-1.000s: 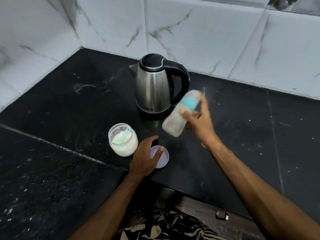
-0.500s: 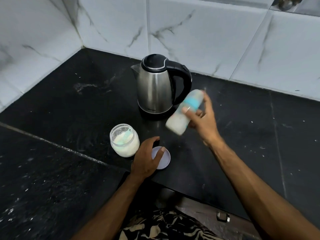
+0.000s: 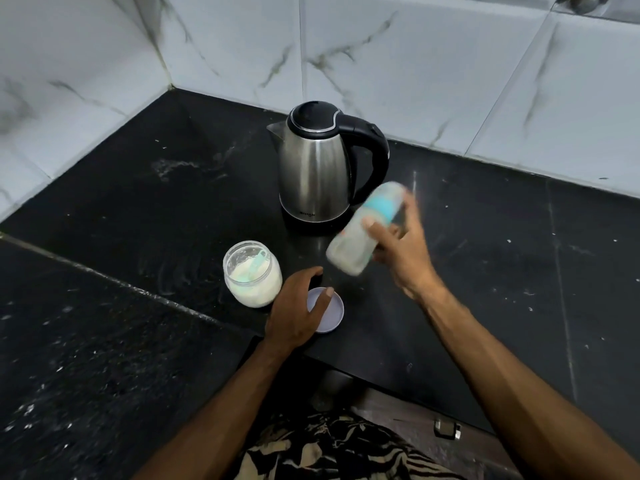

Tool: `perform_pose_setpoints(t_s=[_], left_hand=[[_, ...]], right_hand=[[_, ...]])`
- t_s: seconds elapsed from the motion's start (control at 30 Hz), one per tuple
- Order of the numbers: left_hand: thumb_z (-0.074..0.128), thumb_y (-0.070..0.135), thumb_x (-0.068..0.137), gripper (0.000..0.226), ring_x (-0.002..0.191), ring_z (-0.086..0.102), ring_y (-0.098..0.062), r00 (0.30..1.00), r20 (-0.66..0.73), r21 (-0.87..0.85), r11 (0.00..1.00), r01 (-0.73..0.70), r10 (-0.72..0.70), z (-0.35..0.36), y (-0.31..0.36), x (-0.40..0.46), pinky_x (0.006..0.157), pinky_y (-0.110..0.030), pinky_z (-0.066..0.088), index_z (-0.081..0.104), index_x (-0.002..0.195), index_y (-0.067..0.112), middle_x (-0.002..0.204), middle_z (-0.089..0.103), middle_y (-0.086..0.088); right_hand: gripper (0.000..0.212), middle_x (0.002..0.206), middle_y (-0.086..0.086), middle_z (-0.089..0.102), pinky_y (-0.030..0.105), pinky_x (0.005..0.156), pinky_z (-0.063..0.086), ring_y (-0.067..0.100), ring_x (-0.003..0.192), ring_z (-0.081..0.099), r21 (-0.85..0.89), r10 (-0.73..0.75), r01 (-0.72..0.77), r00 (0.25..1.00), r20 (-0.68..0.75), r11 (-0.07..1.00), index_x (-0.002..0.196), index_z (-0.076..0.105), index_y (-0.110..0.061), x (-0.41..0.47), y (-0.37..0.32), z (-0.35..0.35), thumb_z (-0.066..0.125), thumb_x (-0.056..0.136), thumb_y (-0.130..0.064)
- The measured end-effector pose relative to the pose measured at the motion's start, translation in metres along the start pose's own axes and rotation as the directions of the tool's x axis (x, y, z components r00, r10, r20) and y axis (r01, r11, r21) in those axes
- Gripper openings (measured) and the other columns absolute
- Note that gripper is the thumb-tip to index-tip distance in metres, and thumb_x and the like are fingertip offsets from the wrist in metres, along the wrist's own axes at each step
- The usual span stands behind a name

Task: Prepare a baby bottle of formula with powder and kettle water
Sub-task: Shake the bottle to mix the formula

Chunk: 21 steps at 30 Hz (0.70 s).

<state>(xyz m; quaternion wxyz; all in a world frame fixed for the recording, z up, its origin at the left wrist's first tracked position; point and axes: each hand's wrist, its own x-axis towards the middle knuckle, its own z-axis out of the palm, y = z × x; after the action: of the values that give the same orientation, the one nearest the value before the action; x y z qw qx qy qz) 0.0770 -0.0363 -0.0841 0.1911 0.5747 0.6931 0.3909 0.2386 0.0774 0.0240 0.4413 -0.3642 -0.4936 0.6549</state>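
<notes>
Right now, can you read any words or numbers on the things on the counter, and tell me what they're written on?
Shiny steel kettle with the black handle: a small dark brand word low on its body, too small and blurred to read.
Clear baby bottle with the turquoise ring, held in the right hand: motion-blurred, no markings readable.
Clear glass jar of white powder: no label showing.
Round lilac lid: no text showing.

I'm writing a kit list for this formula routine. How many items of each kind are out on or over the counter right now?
Kettle: 1
Baby bottle, held tilted in the right hand: 1
Open powder jar with scoop inside: 1 jar, 1 scoop
Lid under the left hand: 1
Total: 5
</notes>
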Motion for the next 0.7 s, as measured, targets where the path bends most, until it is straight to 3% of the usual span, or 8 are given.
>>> perform_pose_setpoints(t_s=[0.1, 0.27, 0.33, 0.4, 0.47, 0.6, 0.63, 0.7], left_hand=[[0.051, 0.052, 0.093, 0.049, 0.113, 0.052, -0.004, 1.000, 0.023, -0.037, 0.999, 0.004, -0.003, -0.001, 0.001, 0.000, 0.098, -0.019, 0.037, 0.056, 0.128, 0.019, 0.127, 0.057, 0.011], [0.052, 0.046, 0.093, 0.049, 0.116, 0.053, -0.009, 1.000, 0.008, 0.019, 1.000, 0.003, -0.004, -0.001, 0.002, -0.001, 0.098, -0.015, 0.033, 0.057, 0.130, 0.015, 0.128, 0.060, 0.004], [0.053, 0.046, 0.093, 0.049, 0.116, 0.053, -0.010, 1.000, 0.010, 0.012, 1.000, -0.001, 0.001, -0.001, 0.002, -0.001, 0.098, -0.015, 0.033, 0.057, 0.130, 0.014, 0.127, 0.059, 0.004], [0.052, 0.047, 0.092, 0.051, 0.114, 0.052, -0.008, 1.000, 0.010, -0.020, 1.000, -0.004, 0.004, -0.002, 0.002, -0.001, 0.099, -0.017, 0.034, 0.057, 0.130, 0.013, 0.127, 0.058, 0.005], [0.053, 0.046, 0.092, 0.051, 0.116, 0.053, -0.011, 1.000, 0.018, -0.029, 1.000, 0.001, 0.000, -0.002, 0.001, -0.001, 0.100, -0.022, 0.037, 0.056, 0.131, 0.013, 0.129, 0.059, 0.002], [0.051, 0.047, 0.092, 0.050, 0.117, 0.054, -0.011, 1.000, 0.017, 0.010, 1.000, 0.005, -0.005, -0.002, 0.000, -0.001, 0.099, -0.017, 0.035, 0.057, 0.130, 0.014, 0.128, 0.060, 0.003], [0.051, 0.047, 0.092, 0.051, 0.117, 0.054, -0.011, 1.000, 0.017, 0.011, 1.000, 0.004, -0.004, -0.001, 0.000, -0.001, 0.099, -0.015, 0.034, 0.057, 0.130, 0.014, 0.128, 0.060, 0.003], [0.050, 0.050, 0.092, 0.052, 0.115, 0.052, -0.007, 1.000, 0.007, 0.018, 1.000, -0.003, 0.003, -0.001, 0.000, -0.001, 0.099, -0.009, 0.030, 0.057, 0.130, 0.014, 0.127, 0.059, 0.006]], right_hand=[[0.082, 0.118, 0.014, 0.066, 0.033, 0.070, 0.060, 0.023, 0.096, 0.073, -0.219, 0.025, 0.026, 0.974, 0.225, 0.975, 0.142, 0.035, -0.038, -0.010, 0.001, 0.003, 0.080, 0.078, -0.014], [0.084, 0.095, -0.002, 0.075, 0.052, 0.074, 0.060, 0.027, 0.095, 0.071, 0.043, -0.035, 0.040, 0.994, -0.103, 0.998, 0.149, 0.027, -0.031, 0.009, -0.021, -0.001, 0.074, 0.080, -0.021], [0.083, 0.103, 0.005, 0.073, 0.046, 0.071, 0.061, 0.026, 0.095, 0.072, 0.008, -0.019, 0.019, 1.000, -0.024, 1.000, 0.146, 0.029, -0.035, 0.002, -0.016, 0.000, 0.076, 0.079, -0.019], [0.083, 0.112, 0.011, 0.070, 0.036, 0.069, 0.060, 0.023, 0.095, 0.073, -0.163, 0.034, -0.008, 0.987, 0.158, 0.987, 0.140, 0.034, -0.041, -0.011, -0.006, 0.001, 0.081, 0.077, -0.014], [0.085, 0.113, 0.013, 0.069, 0.035, 0.071, 0.060, 0.024, 0.096, 0.073, -0.246, 0.062, -0.004, 0.972, 0.228, 0.969, 0.142, 0.035, -0.039, -0.014, -0.002, 0.000, 0.083, 0.078, -0.011], [0.072, 0.092, -0.003, 0.075, 0.046, 0.067, 0.060, 0.020, 0.087, 0.072, 0.010, -0.025, 0.026, 0.990, -0.141, 1.000, 0.146, 0.031, -0.027, 0.005, -0.015, -0.003, 0.071, 0.089, -0.012], [0.071, 0.090, -0.004, 0.075, 0.049, 0.069, 0.059, 0.021, 0.088, 0.073, 0.053, -0.025, 0.035, 0.985, -0.171, 0.998, 0.147, 0.029, -0.027, 0.006, -0.015, -0.004, 0.070, 0.090, -0.012], [0.079, 0.100, 0.002, 0.074, 0.049, 0.070, 0.061, 0.027, 0.093, 0.073, 0.014, 0.000, 0.000, 0.998, -0.068, 1.000, 0.147, 0.029, -0.031, -0.002, -0.009, -0.001, 0.075, 0.086, -0.014]])
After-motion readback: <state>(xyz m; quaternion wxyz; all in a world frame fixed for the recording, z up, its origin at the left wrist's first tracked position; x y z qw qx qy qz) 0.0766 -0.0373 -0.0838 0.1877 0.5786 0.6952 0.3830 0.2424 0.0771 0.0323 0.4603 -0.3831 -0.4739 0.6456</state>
